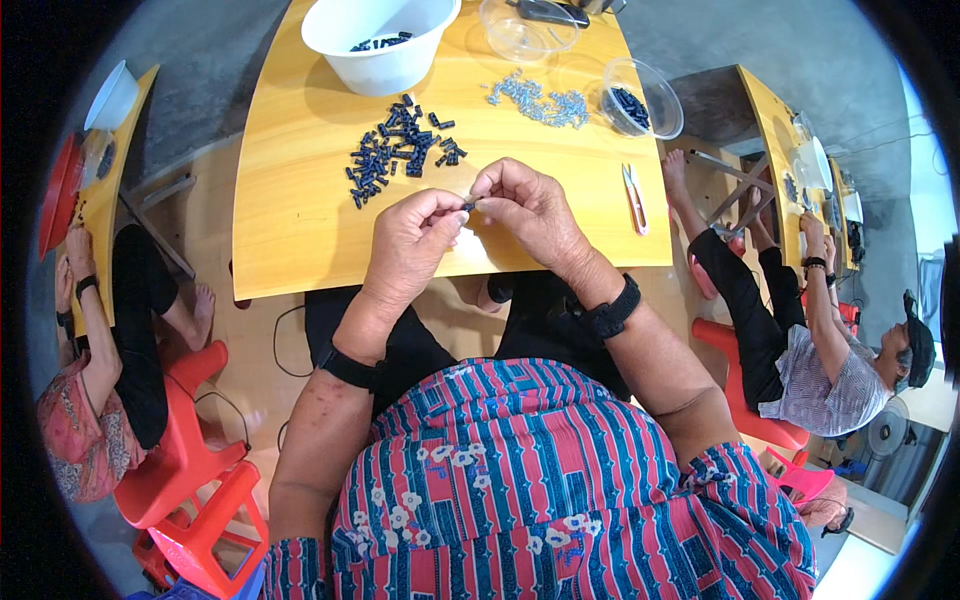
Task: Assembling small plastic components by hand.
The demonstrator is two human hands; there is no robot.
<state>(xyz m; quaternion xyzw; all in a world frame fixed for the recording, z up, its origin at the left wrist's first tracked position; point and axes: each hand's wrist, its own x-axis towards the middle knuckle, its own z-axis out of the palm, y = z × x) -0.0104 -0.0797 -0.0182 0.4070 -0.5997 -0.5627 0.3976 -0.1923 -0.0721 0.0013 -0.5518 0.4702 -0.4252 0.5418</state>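
Note:
Both hands meet above the near part of the yellow table, fingertips pinched together. My left hand (415, 235) closes thumb and forefinger on a small black part (468, 206), mostly hidden by the fingers. Its other end is between the thumb and forefinger of my right hand (530, 208). Just beyond the left hand lies a loose pile of small black cylindrical parts (395, 145). A spread of small clear pieces (540, 100) lies farther off to the right.
A white basin (380, 50) with some black parts stands at the back left. At the right are a clear tub (630, 105) of dark parts, its lid, and small thread snips (635, 200). Another clear container (528, 30) sits farther back. People work at tables on both sides.

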